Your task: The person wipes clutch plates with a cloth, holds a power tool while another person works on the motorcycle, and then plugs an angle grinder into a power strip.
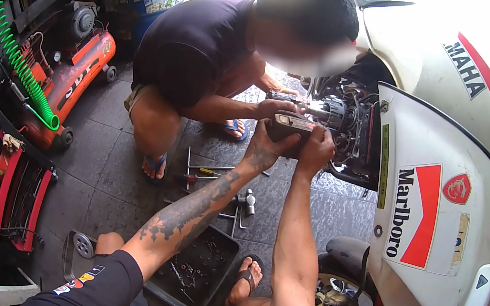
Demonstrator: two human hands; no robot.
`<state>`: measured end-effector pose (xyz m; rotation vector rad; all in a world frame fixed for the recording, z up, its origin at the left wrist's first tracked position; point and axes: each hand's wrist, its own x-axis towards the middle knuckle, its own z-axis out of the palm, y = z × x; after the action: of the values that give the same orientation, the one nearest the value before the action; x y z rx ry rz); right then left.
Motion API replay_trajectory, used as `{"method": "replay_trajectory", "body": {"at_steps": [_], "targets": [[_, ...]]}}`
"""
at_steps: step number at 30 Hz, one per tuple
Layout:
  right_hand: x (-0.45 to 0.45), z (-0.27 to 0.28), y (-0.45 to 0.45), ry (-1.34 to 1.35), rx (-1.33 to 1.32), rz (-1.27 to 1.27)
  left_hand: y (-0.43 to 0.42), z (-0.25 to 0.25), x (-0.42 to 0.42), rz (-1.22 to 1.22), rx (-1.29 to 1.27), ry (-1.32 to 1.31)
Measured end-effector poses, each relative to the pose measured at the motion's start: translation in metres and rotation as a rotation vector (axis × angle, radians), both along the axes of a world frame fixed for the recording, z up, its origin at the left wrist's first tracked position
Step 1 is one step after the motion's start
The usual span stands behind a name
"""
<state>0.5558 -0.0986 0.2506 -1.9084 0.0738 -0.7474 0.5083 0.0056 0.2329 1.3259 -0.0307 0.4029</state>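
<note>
Left hand [272,139] and right hand [318,147] both wrapped around a dark block [294,123] — it sits near the motorbike's exposed engine [350,120]. Co-worker's hand [274,109] just beyond it — black tray [228,259] of small parts on the floor [78,169].

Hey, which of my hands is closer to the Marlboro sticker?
Right. Your right hand grips the side of the dark boxy object nearer the Marlboro sticker; your left hand holds its opposite side, farther from the sticker.
</note>
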Motion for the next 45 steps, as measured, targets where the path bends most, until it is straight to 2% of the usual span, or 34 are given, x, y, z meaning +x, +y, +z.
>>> {"method": "replay_trajectory", "body": {"at_steps": [2, 4, 8, 14, 16, 18, 23, 27, 29, 33, 36, 38, 39, 40, 42, 44, 45], "targets": [[0.000, 0.004, 0.000, 0.009, 0.007, -0.002, 0.001, 0.003, 0.001, -0.041, -0.032, -0.038], [0.000, 0.004, 0.000, 0.021, 0.019, -0.006, 0.000, 0.001, 0.002, 0.026, 0.048, 0.021], [0.003, 0.001, -0.001, 0.005, 0.019, 0.009, -0.003, 0.000, 0.002, 0.056, 0.038, 0.049], [-0.003, -0.002, -0.001, 0.030, 0.025, 0.015, 0.003, -0.005, 0.004, -0.101, 0.006, 0.002], [-0.001, -0.002, -0.001, 0.018, 0.074, 0.036, -0.001, -0.029, 0.020, 0.097, 0.139, -0.008], [0.000, -0.001, -0.004, 0.063, 0.151, 0.146, -0.002, -0.030, 0.025, 0.062, 0.071, -0.039], [0.003, 0.001, -0.002, 0.069, 0.117, 0.106, 0.000, -0.005, 0.011, -0.001, 0.022, -0.003], [0.004, 0.002, 0.000, 0.084, 0.055, 0.045, 0.001, -0.012, 0.018, -0.011, -0.026, 0.018], [0.001, 0.004, 0.000, 0.085, 0.046, 0.043, -0.003, -0.033, 0.030, 0.132, 0.093, -0.051], [0.000, 0.003, -0.004, 0.059, 0.070, 0.049, -0.007, -0.036, 0.031, 0.128, 0.097, -0.117], [-0.004, -0.001, -0.003, 0.053, 0.094, 0.033, -0.005, -0.033, 0.024, 0.157, 0.141, -0.056], [-0.001, -0.001, -0.001, 0.042, 0.131, 0.058, -0.008, -0.022, 0.020, -0.008, -0.036, -0.150], [0.004, -0.008, 0.001, -0.007, 0.124, -0.042, -0.010, -0.031, 0.026, -0.010, -0.037, -0.150], [0.003, -0.009, 0.002, -0.054, 0.113, -0.141, -0.013, -0.042, 0.032, 0.140, 0.080, -0.148], [-0.004, -0.001, 0.001, -0.006, 0.106, -0.104, -0.017, -0.047, 0.035, 0.285, 0.194, -0.145], [-0.001, -0.002, -0.003, 0.026, 0.063, -0.048, -0.017, -0.034, 0.029, 0.087, -0.095, -0.066], [0.000, 0.000, -0.003, 0.025, 0.069, -0.049, -0.014, -0.029, 0.028, 0.086, -0.089, -0.067]]}}
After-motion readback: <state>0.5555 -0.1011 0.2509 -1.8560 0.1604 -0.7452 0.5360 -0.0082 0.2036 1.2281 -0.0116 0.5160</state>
